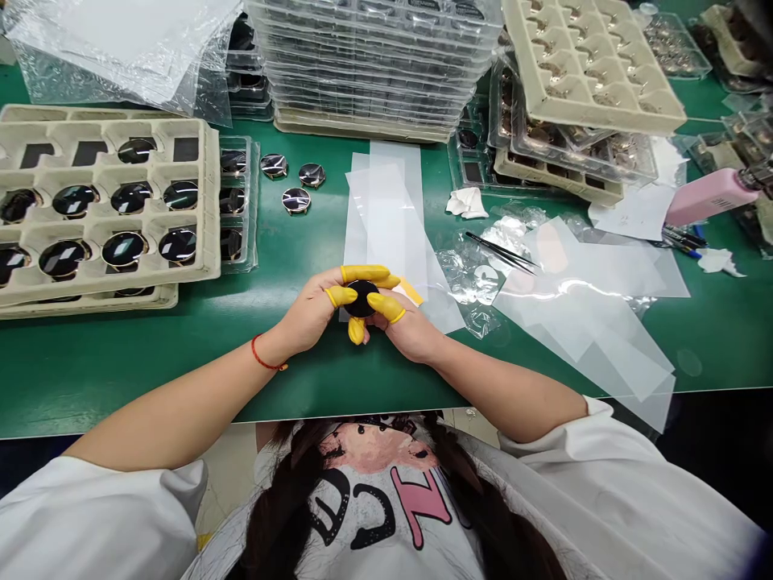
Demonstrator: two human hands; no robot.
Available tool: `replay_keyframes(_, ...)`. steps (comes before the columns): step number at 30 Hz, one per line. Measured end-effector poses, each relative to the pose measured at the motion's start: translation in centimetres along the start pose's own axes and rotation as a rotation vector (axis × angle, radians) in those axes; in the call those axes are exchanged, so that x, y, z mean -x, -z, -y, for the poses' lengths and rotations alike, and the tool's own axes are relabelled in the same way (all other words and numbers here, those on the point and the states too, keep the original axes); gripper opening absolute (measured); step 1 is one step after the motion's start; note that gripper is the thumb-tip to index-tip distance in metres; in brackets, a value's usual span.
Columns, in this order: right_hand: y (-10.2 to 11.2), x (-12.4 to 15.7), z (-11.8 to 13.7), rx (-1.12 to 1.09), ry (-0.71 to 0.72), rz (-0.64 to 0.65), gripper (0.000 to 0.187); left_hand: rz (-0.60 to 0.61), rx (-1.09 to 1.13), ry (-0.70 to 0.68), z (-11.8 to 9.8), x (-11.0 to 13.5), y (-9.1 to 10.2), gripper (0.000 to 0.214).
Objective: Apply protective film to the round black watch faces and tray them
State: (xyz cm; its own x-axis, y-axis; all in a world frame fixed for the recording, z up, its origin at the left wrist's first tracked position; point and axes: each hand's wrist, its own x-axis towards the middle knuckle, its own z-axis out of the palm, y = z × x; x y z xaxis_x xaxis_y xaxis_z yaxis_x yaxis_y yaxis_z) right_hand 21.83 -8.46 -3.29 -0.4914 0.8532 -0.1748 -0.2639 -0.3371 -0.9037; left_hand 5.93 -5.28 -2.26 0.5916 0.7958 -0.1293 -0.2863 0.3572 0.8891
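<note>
Between both hands, over the near part of the green table, is a round black disc with a glossy face, like a watch face [361,299]. My left hand [320,304], in yellow finger cots, grips it from the left with the thumb on its face. From the right, my right hand [406,322] pinches the same disc, its cot-covered thumb on the edge. A small orange-yellow piece [411,292] shows just behind the right fingers. Beyond the hands lie translucent white sheets [386,201]. Three loose round black watch faces [295,200] rest on the table further left.
A beige tray [208,201] of black watch faces stands at left. Stacked clear trays [374,72] rise at the back, with another beige tray [604,113] at back right. Tweezers [501,252], crumpled film [468,278], loose sheets [580,322] and a pink bottle [706,196] lie right.
</note>
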Motion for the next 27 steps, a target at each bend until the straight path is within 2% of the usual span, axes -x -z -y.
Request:
replay_keyframes(7,0.09,-0.01,-0.05,0.022,0.017,-0.018,0.045,0.046,-0.039,-0.032,0.00,-0.07,-0.08,0.029)
replay_keyframes(13,0.24,-0.01,0.05,0.050,0.003,-0.002,0.047,0.027,-0.084,-0.045,-0.22,-0.15,-0.10,0.029)
replay_keyframes(19,0.33,-0.07,0.16,0.032,-0.002,-0.001,0.045,0.107,-0.052,-0.045,-0.56,-0.23,0.19,0.033)
replay_keyframes(27,0.23,0.06,0.26,0.068,-0.017,-0.014,0.043,0.050,-0.153,-0.018,-0.52,-0.17,0.05,0.033)
